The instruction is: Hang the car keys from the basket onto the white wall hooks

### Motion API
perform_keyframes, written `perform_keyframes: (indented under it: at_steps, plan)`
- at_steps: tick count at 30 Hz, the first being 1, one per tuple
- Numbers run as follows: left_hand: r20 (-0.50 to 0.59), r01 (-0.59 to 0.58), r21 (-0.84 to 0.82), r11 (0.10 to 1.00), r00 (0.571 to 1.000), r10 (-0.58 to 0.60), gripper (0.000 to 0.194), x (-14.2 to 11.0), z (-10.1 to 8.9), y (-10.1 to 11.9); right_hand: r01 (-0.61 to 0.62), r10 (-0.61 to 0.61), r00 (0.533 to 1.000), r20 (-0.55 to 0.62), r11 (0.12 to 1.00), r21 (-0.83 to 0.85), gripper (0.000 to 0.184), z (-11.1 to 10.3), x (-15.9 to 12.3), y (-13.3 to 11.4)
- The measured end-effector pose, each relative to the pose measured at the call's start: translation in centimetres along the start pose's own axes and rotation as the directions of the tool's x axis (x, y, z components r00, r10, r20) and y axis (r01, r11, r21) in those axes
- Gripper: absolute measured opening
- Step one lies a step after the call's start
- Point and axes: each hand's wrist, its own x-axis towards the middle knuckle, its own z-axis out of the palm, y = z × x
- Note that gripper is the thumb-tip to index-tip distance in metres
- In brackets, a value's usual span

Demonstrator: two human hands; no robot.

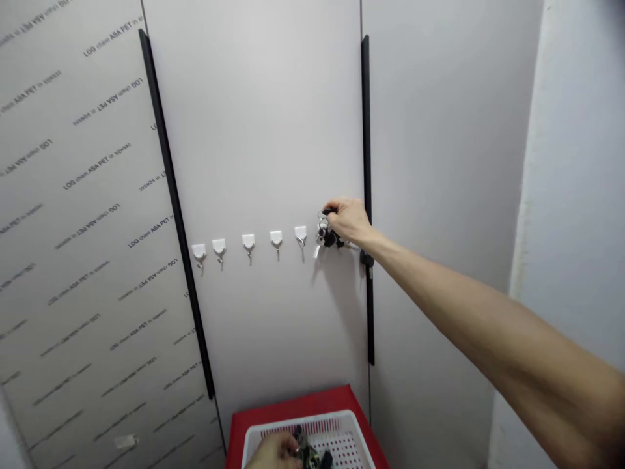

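Right forearm (454,286) spans toward panel (273,143); right hand (347,218) pinches key bunch (328,237) just right of 5 bare hooks (276,236). Left hand (276,451) touches second bunch (310,454) in white basket (360,426), can't tell if gripping. Step: apparently working keys at row's end; next calls for steady ring-to-hook alignment.

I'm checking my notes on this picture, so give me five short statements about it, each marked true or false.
1. The right hand holds keys at the right end of the row of hooks. True.
2. Keys hang from the hook farthest left. False: the leftmost hook is bare.
3. The left hand is lower, at the basket. True.
4. The basket is black. False: it is white.
5. The basket stands on a red surface. True.
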Motion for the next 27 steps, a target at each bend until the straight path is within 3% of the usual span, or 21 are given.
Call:
perform_keyframes:
  at_steps: [3,6,9,12,16,20,24,27]
  plan:
    - [-0.082,0.059,0.041,0.997,0.995,-0.056,0.015,-0.1,0.4,0.3,0.011,-0.004,0.999,0.054,0.992,-0.125,0.029,-0.2,0.5,0.4]
    - [-0.088,0.053,0.049,0.997,0.995,-0.048,0.016,-0.7,0.0,1.0,0.018,0.035,0.973,0.23,0.974,-0.228,0.028,-1.0,-0.1,1.7]
    - [-0.11,0.046,0.047,0.998,0.993,-0.041,0.015,-1.7,-0.7,2.8,0.075,0.015,0.925,0.379,0.972,-0.221,0.028,-1.7,-1.7,2.4]
    - [-0.134,0.005,0.096,0.995,0.991,0.008,0.015,-2.8,-1.0,5.2,0.066,0.016,0.924,0.382,0.977,-0.2,0.029,-2.1,-3.4,2.4]
    - [-0.086,-0.072,0.155,0.985,0.993,0.086,0.017,-3.1,-1.0,8.6,-0.045,0.104,0.921,0.377,0.986,-0.162,0.031,-2.6,-4.1,2.5]
    - [-0.177,-0.248,0.137,0.959,0.946,0.27,0.023,-2.5,-1.9,14.2,-0.104,0.129,0.948,0.289,0.989,-0.102,0.028,-3.3,-3.1,2.4]
    - [-0.25,-0.453,0.193,0.871,0.835,0.49,0.026,-2.3,-3.2,22.0,-0.174,0.181,0.978,0.102,0.982,-0.074,0.025,-3.6,-1.3,1.6]
    - [-0.32,-0.53,0.203,0.823,0.759,0.567,0.03,-2.0,-3.7,27.0,-0.173,0.177,0.982,0.062,0.983,-0.062,0.024,-3.3,-0.5,0.8]
